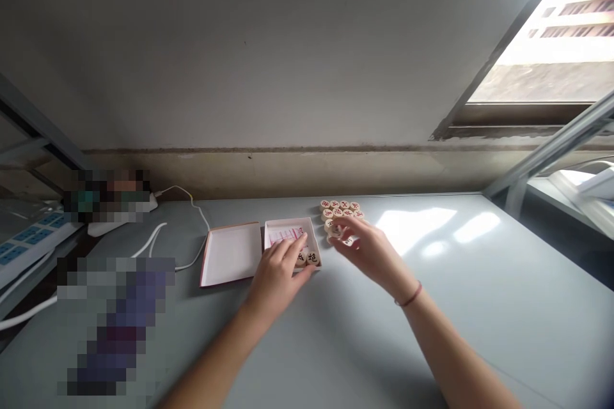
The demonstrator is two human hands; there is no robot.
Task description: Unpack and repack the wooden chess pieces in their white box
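My left hand [275, 271] rests over the near left part of a small white box [315, 239], its fingers stretched into it and the thumb along the front edge. In the box are round wooden Chinese chess pieces [313, 257] with black characters, partly covered by the hand, and a pink-printed paper [283, 236]. To the right, several pieces with red characters [338, 212] stand in rows on the table. My right hand [359, 244] is at the near rows, thumb and forefinger closed around a Chinese chess piece [334, 231]. The hand hides some pieces beneath it.
The box's lid [231, 257] lies inside-up just left of the box. White cables [196, 204] run along the grey table [384, 345] at left, near a power strip [36, 243]. A wall stands behind; metal bars rise at both sides.
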